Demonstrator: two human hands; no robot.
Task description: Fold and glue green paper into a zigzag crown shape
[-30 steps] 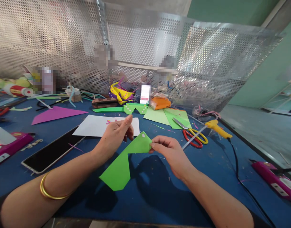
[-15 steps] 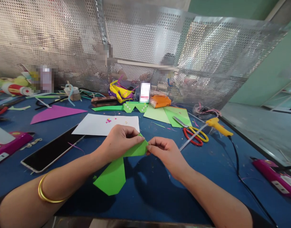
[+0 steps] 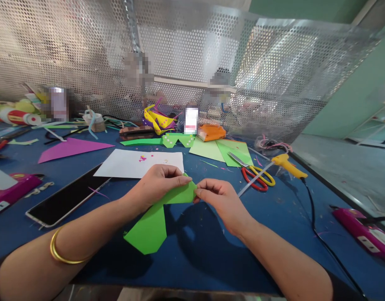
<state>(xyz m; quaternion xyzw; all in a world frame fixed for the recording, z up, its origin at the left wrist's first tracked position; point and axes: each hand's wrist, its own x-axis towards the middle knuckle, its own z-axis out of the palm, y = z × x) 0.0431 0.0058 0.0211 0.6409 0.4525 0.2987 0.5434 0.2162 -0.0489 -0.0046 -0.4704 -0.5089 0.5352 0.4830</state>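
Note:
A bright green paper cutout (image 3: 150, 230), shaped like glasses with angular lenses, is held above the blue table. My left hand (image 3: 162, 182) pinches its upper edge between thumb and fingers, covering part of it. At its right end, my right hand (image 3: 216, 198) is closed, with thumb and fingertips pinching the paper's edge. Behind my hands lies a white sheet (image 3: 126, 163) with small pink and yellow scraps on it. Farther back stands another pair of green paper glasses (image 3: 179, 141) with pale dots on the frame.
Red-and-yellow-handled scissors (image 3: 254, 177) and a yellow glue gun (image 3: 288, 166) lie to the right, near green paper sheets (image 3: 208, 149). On the left are a phone (image 3: 63, 200) and purple paper (image 3: 73, 150). Magenta power strips (image 3: 362, 234) flank the table (image 3: 211, 267); perforated mesh (image 3: 186, 50) stands behind.
Both hands keep their pinch on the green paper glasses cutout. The paper's lower left part has risen slightly; the view has shifted a little.

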